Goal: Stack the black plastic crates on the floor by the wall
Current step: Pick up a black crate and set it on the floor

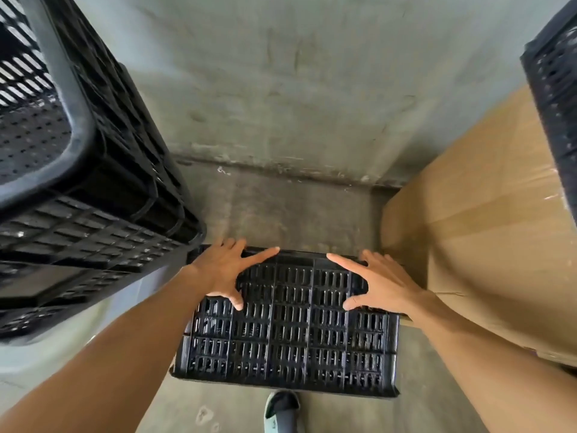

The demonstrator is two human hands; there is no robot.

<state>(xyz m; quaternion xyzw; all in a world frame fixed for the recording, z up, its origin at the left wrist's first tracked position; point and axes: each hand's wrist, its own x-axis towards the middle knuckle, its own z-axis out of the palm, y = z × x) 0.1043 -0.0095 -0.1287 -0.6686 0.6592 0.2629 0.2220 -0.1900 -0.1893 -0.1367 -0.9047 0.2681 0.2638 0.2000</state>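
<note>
A low black plastic crate lies upside down on the concrete floor, its slotted base facing up, a little short of the wall. My left hand rests flat on its far left part, fingers spread, fingertips over the far edge. My right hand lies the same way on the far right part. Neither hand curls around anything. A tall stack of black crates stands at the left, its top crate open and perforated.
A large taped cardboard box stands at the right, touching the low crate's right side. Another black crate sits on top of it. The grey wall meets the floor just beyond. My sandalled foot is below the crate.
</note>
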